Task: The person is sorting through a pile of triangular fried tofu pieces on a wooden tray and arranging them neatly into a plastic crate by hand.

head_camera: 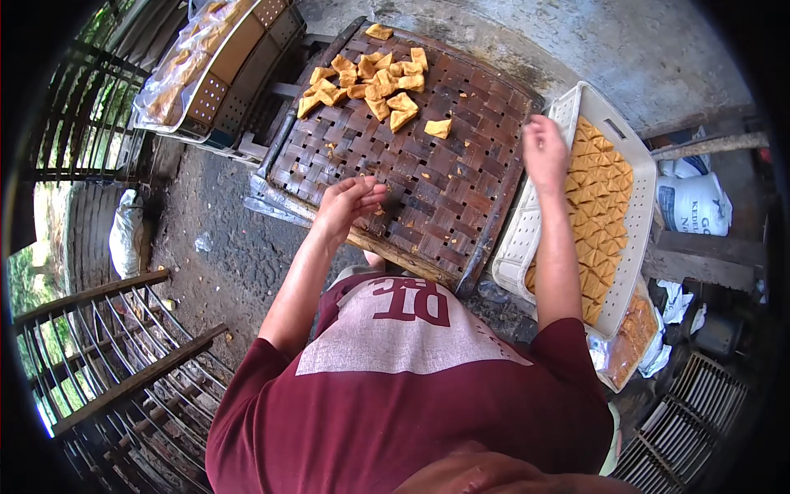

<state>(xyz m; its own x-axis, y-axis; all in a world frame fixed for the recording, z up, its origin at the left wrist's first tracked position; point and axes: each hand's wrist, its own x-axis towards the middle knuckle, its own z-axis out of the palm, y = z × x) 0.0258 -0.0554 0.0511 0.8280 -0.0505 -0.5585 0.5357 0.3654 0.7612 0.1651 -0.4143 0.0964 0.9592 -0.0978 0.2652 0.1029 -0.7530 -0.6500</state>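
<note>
A woven bamboo tabletop [401, 185] with a wooden frame stands before me. On its far left part lies a loose heap of golden fried tofu pieces [382, 77], and a single piece [438, 128] sits apart, nearer the middle. My left hand [352, 204] hovers over the near edge, fingers apart and slightly bent, nothing in them. Between the tabletop and a white perforated plastic crate [645, 179] is my right hand [546, 148], its fingers curled; whether anything is inside them is hidden. Rows of triangular fried tofu [592, 204] fill the crate, partly covered by my right forearm.
Stacked crates [228, 49] with plastic-bagged food stand at the upper left. Slatted racks lie at the lower left [123, 395] and lower right [685, 414]. A printed sack [694, 204] is right of the crate; a bagged orange-brown food [636, 339] lies below it.
</note>
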